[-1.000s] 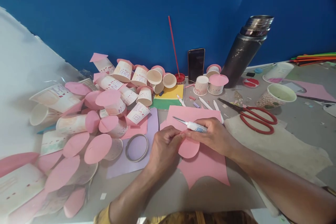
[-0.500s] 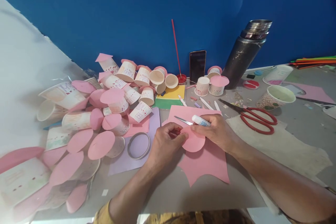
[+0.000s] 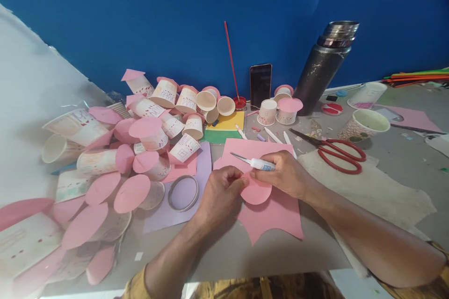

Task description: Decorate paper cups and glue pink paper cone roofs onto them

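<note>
My left hand (image 3: 224,191) pinches the left edge of a pink paper disc (image 3: 257,190). My right hand (image 3: 287,175) is closed around a small white glue tube (image 3: 262,165) with blue print, its thumb at the disc's top edge. The tube lies nearly level, pointing left. Just beyond its end shows a thin metal blade (image 3: 239,157); its handle is hidden. Under the disc lies a pink paper sheet (image 3: 277,219) with curved cut-outs along its edge.
At left is a heap of decorated paper cups (image 3: 150,138) with pink paper tops. A grey tape ring (image 3: 183,193) lies on purple paper (image 3: 161,219). Red-handled scissors (image 3: 342,155), a dark flask (image 3: 322,72), a phone (image 3: 260,86) and a patterned cup (image 3: 365,126) are farther right and back.
The glue tube has turned more level in my right hand, showing more of its blue print. Both hands still hold the pink disc. The whole view has shifted slightly.
</note>
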Motion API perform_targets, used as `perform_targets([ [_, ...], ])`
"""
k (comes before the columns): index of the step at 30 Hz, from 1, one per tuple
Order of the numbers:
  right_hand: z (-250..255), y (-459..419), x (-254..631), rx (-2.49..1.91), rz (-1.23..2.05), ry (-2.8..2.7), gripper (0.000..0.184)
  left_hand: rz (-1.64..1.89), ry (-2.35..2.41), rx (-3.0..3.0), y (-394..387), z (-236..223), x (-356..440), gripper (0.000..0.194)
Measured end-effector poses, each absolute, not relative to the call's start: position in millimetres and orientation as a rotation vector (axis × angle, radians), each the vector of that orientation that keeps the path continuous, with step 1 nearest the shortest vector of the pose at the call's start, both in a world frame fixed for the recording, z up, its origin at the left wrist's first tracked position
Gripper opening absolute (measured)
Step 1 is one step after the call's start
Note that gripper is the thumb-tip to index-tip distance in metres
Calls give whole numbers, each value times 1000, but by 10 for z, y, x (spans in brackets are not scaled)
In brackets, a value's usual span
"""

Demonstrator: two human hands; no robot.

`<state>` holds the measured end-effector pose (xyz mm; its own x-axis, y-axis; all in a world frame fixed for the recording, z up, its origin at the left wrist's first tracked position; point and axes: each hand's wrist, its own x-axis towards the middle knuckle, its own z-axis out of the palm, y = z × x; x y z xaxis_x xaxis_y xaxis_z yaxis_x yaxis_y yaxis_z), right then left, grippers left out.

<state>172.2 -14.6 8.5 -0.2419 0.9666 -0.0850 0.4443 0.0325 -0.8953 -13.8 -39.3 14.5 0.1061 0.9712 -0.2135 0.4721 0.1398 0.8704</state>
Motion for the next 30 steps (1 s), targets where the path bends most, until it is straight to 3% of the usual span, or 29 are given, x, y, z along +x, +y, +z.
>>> perform_targets([
  [30, 75, -190, 1667, -1500, 1139, -1732, 41, 592, 1552, 1519, -384, 144, -153, 22],
])
